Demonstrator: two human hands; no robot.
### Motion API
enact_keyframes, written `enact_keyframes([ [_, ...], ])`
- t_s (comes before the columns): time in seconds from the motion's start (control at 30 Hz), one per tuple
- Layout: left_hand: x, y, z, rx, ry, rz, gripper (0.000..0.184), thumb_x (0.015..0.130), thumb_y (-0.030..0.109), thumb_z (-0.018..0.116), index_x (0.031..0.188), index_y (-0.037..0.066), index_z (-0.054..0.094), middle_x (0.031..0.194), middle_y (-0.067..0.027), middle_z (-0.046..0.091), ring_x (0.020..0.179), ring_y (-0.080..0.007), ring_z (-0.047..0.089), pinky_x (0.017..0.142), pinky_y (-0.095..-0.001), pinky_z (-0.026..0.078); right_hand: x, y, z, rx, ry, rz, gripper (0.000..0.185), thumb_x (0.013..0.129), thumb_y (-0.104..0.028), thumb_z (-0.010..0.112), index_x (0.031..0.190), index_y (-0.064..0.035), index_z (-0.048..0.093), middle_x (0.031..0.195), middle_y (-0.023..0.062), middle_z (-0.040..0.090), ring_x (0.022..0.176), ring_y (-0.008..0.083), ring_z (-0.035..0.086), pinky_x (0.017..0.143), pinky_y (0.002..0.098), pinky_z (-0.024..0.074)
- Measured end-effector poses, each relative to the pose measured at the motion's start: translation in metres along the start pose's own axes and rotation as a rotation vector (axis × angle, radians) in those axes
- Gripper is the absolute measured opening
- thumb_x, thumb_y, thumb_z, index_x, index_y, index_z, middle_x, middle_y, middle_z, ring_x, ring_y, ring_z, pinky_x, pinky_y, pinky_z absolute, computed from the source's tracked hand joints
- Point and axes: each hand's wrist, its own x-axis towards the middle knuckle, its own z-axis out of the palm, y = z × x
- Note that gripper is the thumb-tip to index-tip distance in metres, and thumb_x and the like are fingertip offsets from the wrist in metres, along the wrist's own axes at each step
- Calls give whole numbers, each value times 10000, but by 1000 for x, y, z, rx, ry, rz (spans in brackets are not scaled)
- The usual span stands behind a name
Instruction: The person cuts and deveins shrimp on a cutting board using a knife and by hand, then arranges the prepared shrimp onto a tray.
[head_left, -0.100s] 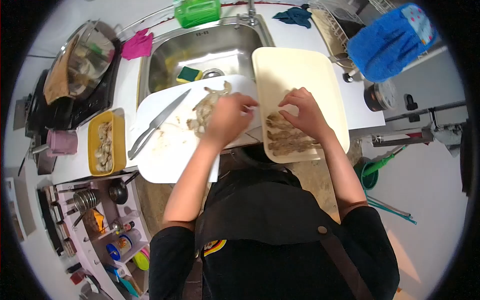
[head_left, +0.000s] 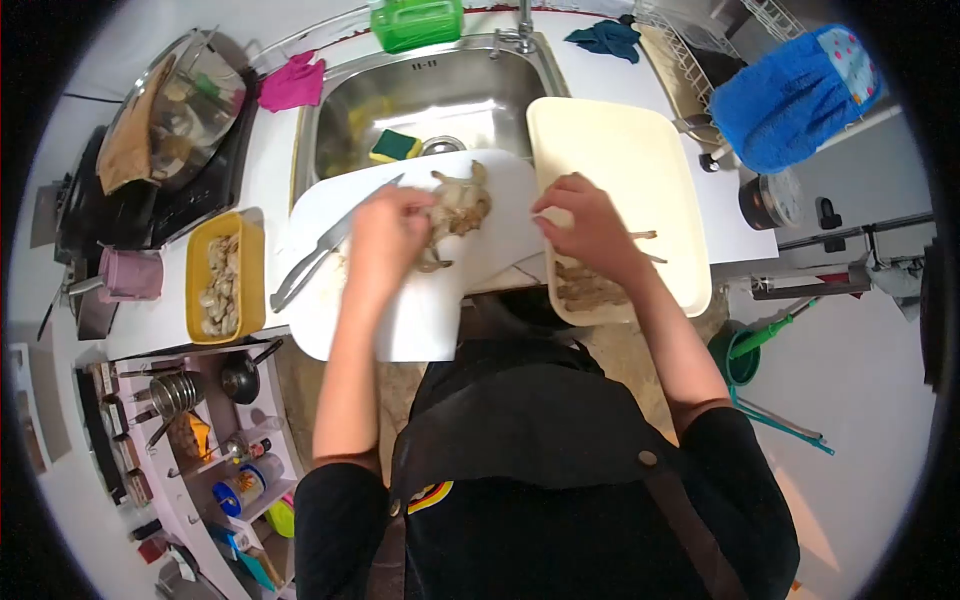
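My left hand (head_left: 388, 232) is over the white cutting board (head_left: 415, 335), at the left side of a pile of shrimp (head_left: 462, 205). Its fingers point right and look slightly apart; a little blur softens them. Partly beneath this hand lies a kitchen knife (head_left: 318, 250), its handle toward the lower left. Above the cream tray (head_left: 620, 135), my right hand (head_left: 590, 225) has thumb and forefinger curved with a small gap, and nothing shows between them. Several grey-brown shrimp (head_left: 585, 288) lie in the tray's lower part, some hidden by that hand and forearm.
A yellow container (head_left: 254, 290) with shrimp stands left of the board. Behind are a steel sink (head_left: 480, 85) and a green-yellow sponge (head_left: 397, 146). A lidded pan (head_left: 190, 110) sits at far left; a dish rack (head_left: 690, 60) and blue towel (head_left: 790, 100) are at right.
My left hand has moved left across the board, from the right side of the shrimp pile to its left side. My right hand has shifted slightly left. The whole view has shifted a little.
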Motion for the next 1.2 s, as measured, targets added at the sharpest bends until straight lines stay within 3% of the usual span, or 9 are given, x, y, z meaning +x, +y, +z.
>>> enact_keyframes([
  [0.13,-38,-76,-74,478,-35,-103,338,695,5,644,1029,49,615,1013,-184,599,908,-383,577,804,-444,486,20,-55,84,70,-95,152,180,753,-127,720,859,-8,636,888,157,618,869,324,587,767,387,486],
  [0.23,-62,-104,-94,508,-168,-193,456,674,4,647,1104,87,522,1071,-181,550,969,-416,531,819,-479,469,24,-91,127,-47,-54,243,234,767,-158,708,903,-7,591,899,199,609,849,370,593,746,431,490],
  [0.3,-67,-116,-96,497,-152,-164,491,668,-2,641,1127,92,496,1076,-182,539,976,-421,526,813,-488,470,26,-101,151,-111,46,209,271,771,-141,690,960,-14,544,917,217,600,812,415,591,718,478,485],
  [0.5,-73,-122,-113,274,-212,-208,449,730,-30,554,1153,103,486,988,-230,574,954,-435,575,806,-503,461,31,-115,174,-181,198,187,209,754,-60,641,932,-3,547,776,216,601,724,356,612,665,453,487],
  [0.6,-86,-120,-130,91,-309,-185,494,762,-17,533,1233,122,482,1038,-253,588,1000,-436,576,844,-491,456,38,-143,171,42,155,350,184,727,-17,607,899,25,558,672,252,588,674,419,608,636,456,491],
  [0.73,-108,-117,-155,-181,-507,-183,517,836,49,552,1340,141,489,1169,-240,602,1075,-411,575,924,-433,450,19,-156,172,-12,138,495,147,730,-45,621,844,34,571,610,233,583,610,415,607,623,454,498],
  [0.87,-124,-123,-164,-186,-612,-157,462,887,105,584,1343,152,527,1161,-237,620,1047,-403,603,909,-395,464,-8,-139,177,-164,206,477,170,727,-29,645,873,50,603,761,179,605,666,290,621,651,366,498],
  [1.13,-133,-122,-180,-153,-530,-259,502,892,104,601,1377,187,502,1092,-244,639,963,-378,638,870,-364,479,-6,-139,170,-152,188,353,154,720,56,592,868,28,625,842,181,583,692,332,596,642,393,487],
  [1.2,-137,-115,-179,-153,-656,-240,509,908,113,579,1401,188,478,1197,-226,617,1074,-296,619,938,-348,443,-7,-137,167,-130,166,340,153,720,58,590,865,29,628,824,181,582,683,330,594,639,391,486],
])
